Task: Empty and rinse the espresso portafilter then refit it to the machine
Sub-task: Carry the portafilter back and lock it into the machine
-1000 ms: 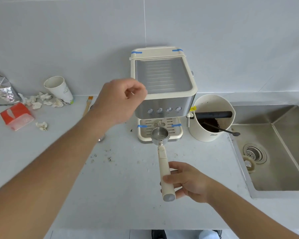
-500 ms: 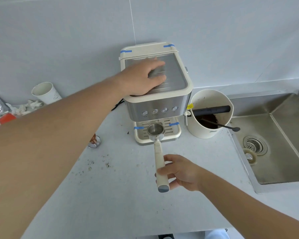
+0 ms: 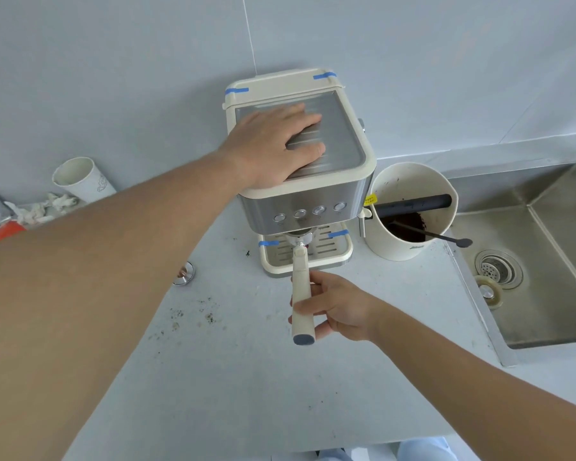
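Note:
A cream and steel espresso machine (image 3: 326,201) stands at the back of the white counter. My left hand (image 3: 273,144) lies flat on its ridged metal top, fingers spread, holding nothing. My right hand (image 3: 335,309) grips the cream handle of the portafilter (image 3: 300,284), which points toward me. The portafilter's metal basket is tucked up under the machine's front, above the drip tray (image 3: 341,257), and is mostly hidden there.
A cream knock box (image 3: 409,251) with coffee grounds and a dark spoon stands right of the machine. A steel sink (image 3: 546,261) with a drain lies at the right. A paper cup (image 3: 80,178), crumpled tissues, a small metal tamper (image 3: 184,274) and scattered grounds (image 3: 193,314) are at the left.
My left hand came down flat on the machine's top. My right hand pushed the portafilter forward, so its basket went from in front of the drip tray to under the machine's head.

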### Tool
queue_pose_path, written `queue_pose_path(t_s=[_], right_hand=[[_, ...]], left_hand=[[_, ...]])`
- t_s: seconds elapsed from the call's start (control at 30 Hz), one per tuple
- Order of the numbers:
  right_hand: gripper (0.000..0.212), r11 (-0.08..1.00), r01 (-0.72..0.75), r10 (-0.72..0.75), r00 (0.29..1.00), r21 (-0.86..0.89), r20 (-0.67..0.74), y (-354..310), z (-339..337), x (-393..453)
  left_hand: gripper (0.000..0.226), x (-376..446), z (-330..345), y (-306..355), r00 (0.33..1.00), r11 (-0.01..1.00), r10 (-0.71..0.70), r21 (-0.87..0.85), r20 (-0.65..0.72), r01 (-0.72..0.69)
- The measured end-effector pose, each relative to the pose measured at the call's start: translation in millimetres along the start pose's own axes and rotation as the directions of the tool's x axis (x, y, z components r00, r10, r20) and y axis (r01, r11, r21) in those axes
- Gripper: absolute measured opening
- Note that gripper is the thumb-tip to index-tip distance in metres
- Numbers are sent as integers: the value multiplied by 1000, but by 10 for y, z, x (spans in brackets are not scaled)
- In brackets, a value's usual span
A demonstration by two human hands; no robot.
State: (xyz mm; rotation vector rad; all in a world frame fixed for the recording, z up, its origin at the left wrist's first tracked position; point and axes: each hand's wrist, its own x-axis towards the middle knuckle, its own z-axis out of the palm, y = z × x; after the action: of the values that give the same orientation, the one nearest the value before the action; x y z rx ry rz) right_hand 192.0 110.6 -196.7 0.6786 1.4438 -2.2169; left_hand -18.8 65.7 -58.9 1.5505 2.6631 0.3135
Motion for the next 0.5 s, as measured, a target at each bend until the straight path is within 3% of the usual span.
queue_pose_path(t_s=[0.3, 0.5], right_hand=[[51, 991, 63, -64, 998, 119, 2, -60, 59, 161], [57, 973, 119, -107, 992, 196, -72, -100, 185, 336]], left_hand=[[67, 50, -11, -8, 998, 998, -4, 56, 67, 0], [69, 54, -6, -6, 997, 998, -18, 56, 80, 13]])
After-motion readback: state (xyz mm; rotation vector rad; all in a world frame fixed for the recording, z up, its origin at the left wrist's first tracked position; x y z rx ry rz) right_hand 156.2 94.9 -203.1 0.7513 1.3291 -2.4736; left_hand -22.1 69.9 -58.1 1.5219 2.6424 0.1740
